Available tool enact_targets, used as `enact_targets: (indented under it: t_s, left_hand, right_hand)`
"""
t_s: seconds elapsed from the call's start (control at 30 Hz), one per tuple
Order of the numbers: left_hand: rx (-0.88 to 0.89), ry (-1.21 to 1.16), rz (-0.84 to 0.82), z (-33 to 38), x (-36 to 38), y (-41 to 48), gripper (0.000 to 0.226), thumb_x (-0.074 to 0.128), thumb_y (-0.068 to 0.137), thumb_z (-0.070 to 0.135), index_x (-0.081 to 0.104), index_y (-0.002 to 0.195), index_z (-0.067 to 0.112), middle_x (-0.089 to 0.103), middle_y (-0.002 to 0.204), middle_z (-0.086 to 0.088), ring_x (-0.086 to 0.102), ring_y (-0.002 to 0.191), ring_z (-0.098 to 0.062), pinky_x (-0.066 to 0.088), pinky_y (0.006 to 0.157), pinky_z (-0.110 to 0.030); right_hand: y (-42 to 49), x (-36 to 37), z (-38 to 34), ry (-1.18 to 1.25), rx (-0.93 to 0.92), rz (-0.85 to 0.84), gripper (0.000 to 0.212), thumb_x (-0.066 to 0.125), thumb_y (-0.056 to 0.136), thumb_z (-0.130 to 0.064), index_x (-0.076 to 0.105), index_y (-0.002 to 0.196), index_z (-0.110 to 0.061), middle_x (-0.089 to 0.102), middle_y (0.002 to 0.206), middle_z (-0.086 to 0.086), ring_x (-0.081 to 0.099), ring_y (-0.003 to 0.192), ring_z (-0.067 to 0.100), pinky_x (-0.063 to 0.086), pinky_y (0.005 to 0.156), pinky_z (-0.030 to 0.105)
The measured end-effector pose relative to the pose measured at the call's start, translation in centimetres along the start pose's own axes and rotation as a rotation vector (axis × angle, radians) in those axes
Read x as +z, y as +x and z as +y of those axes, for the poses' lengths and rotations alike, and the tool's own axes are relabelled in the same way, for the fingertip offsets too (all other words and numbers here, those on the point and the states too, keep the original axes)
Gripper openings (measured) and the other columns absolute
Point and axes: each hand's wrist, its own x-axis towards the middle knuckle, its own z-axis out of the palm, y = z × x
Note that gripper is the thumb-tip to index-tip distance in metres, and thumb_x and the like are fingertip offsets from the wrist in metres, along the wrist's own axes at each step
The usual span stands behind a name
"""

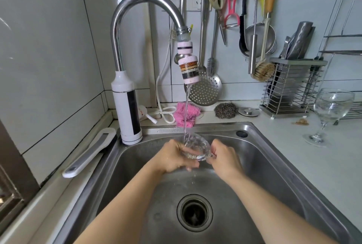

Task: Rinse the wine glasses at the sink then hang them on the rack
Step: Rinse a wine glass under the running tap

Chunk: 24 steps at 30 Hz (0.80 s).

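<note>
A clear wine glass [196, 147] lies tilted over the steel sink [260, 151], its bowl under the stream of water from the tap [137, 0]. My left hand [174, 157] cups the bowl from the left. My right hand [225, 158] grips the stem end on the right; the stem is hidden in my fingers. A second wine glass [331, 110] stands upright on the counter at the right, untouched. Part of a wire rack [344, 36] shows at the far right edge.
The sink drain [195, 212] lies below my arms. Behind the sink are a pink cloth [193, 112], a steel scourer [225, 110] and a drain plug [249, 112]. A wire knife holder [291, 87] stands on the counter. Utensils hang on the wall.
</note>
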Motion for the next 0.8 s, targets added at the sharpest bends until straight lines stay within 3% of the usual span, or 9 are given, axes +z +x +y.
enact_targets:
  t_s: [0.1, 0.2, 0.3, 0.4, 0.47, 0.57, 0.63, 0.73, 0.8]
  left_hand:
    - [-0.022, -0.062, -0.188, -0.1, 0.2, -0.3, 0.021, 0.079, 0.088, 0.013, 0.081, 0.105, 0.024, 0.080, 0.105, 0.004, 0.077, 0.073, -0.013, 0.053, 0.053, -0.022]
    - [-0.003, -0.003, 0.086, 0.3, 0.4, -0.4, 0.007, 0.086, 0.081, 0.011, 0.084, 0.085, 0.017, 0.079, 0.076, 0.011, 0.065, 0.045, -0.007, 0.046, 0.046, -0.017]
    - [-0.003, 0.138, 0.374, 0.5, 0.4, -0.2, 0.011, 0.089, 0.074, 0.012, 0.083, 0.074, 0.022, 0.079, 0.081, 0.014, 0.060, 0.042, -0.010, 0.051, 0.050, -0.021]
    - [-0.014, -0.040, 0.138, 0.9, 0.4, -0.4, 0.028, 0.086, 0.078, 0.006, 0.083, 0.100, 0.022, 0.078, 0.077, 0.010, 0.061, 0.044, -0.007, 0.047, 0.047, -0.017]
    - [-0.015, -0.141, -0.022, 1.0, 0.5, -0.7, 0.027, 0.083, 0.083, 0.006, 0.081, 0.104, 0.022, 0.079, 0.078, 0.009, 0.064, 0.046, -0.009, 0.049, 0.047, -0.018]
    - [0.019, -0.024, 0.132, 0.8, 0.5, -0.4, 0.009, 0.090, 0.076, 0.012, 0.083, 0.079, 0.017, 0.079, 0.078, 0.005, 0.065, 0.050, -0.010, 0.056, 0.054, -0.028]
    - [0.011, 0.149, 0.273, 0.4, 0.5, -0.1, 0.014, 0.095, 0.067, 0.021, 0.081, 0.069, 0.022, 0.078, 0.078, 0.009, 0.065, 0.057, -0.003, 0.053, 0.058, -0.027]
    - [-0.011, 0.040, 0.113, 0.3, 0.4, -0.1, 0.011, 0.091, 0.073, 0.015, 0.085, 0.082, 0.017, 0.080, 0.095, 0.008, 0.057, 0.043, -0.009, 0.047, 0.046, -0.021]
    - [-0.023, -0.062, -0.035, 0.3, 0.5, -0.4, 0.018, 0.085, 0.080, 0.008, 0.083, 0.097, 0.014, 0.080, 0.103, 0.000, 0.063, 0.048, -0.017, 0.053, 0.049, -0.022]
  right_hand:
    - [-0.1, 0.0, 0.1, -0.018, -0.036, -0.027, 0.024, 0.067, 0.085, -0.014, 0.045, 0.082, -0.023, 0.059, 0.080, 0.000, 0.060, 0.084, 0.030, 0.042, 0.065, 0.034]
    - [0.0, -0.1, 0.0, 0.012, -0.024, -0.021, 0.015, 0.068, 0.087, -0.016, 0.053, 0.085, -0.020, 0.065, 0.086, 0.003, 0.060, 0.086, 0.029, 0.044, 0.068, 0.033]
    - [0.3, 0.0, -0.4, -0.025, -0.085, 0.013, 0.020, 0.066, 0.089, -0.016, 0.049, 0.078, -0.019, 0.059, 0.087, 0.003, 0.059, 0.088, 0.029, 0.039, 0.070, 0.032]
    - [0.2, 0.3, -0.4, -0.089, -0.104, 0.027, 0.025, 0.066, 0.089, -0.020, 0.046, 0.075, -0.022, 0.064, 0.095, 0.005, 0.060, 0.094, 0.029, 0.033, 0.065, 0.031]
    - [0.1, 0.4, -0.1, -0.119, -0.091, 0.010, 0.022, 0.069, 0.087, -0.023, 0.049, 0.078, -0.022, 0.066, 0.096, 0.003, 0.061, 0.093, 0.029, 0.032, 0.063, 0.031]
    - [0.1, 0.6, 0.4, -0.108, -0.059, -0.041, 0.025, 0.071, 0.087, -0.025, 0.047, 0.081, -0.021, 0.065, 0.090, 0.002, 0.062, 0.090, 0.031, 0.034, 0.062, 0.031]
    - [0.3, 0.6, 0.5, -0.095, -0.038, -0.056, 0.023, 0.066, 0.090, -0.026, 0.044, 0.086, -0.020, 0.068, 0.094, 0.004, 0.063, 0.094, 0.032, 0.037, 0.063, 0.033]
    - [0.4, 0.7, 0.6, -0.126, -0.057, -0.071, 0.016, 0.058, 0.093, -0.026, 0.043, 0.093, -0.019, 0.071, 0.098, 0.006, 0.065, 0.094, 0.033, 0.048, 0.069, 0.036]
    - [0.3, 0.9, 0.7, -0.141, -0.070, -0.097, 0.019, 0.058, 0.092, -0.024, 0.040, 0.092, -0.020, 0.070, 0.100, 0.008, 0.064, 0.095, 0.035, 0.046, 0.069, 0.036]
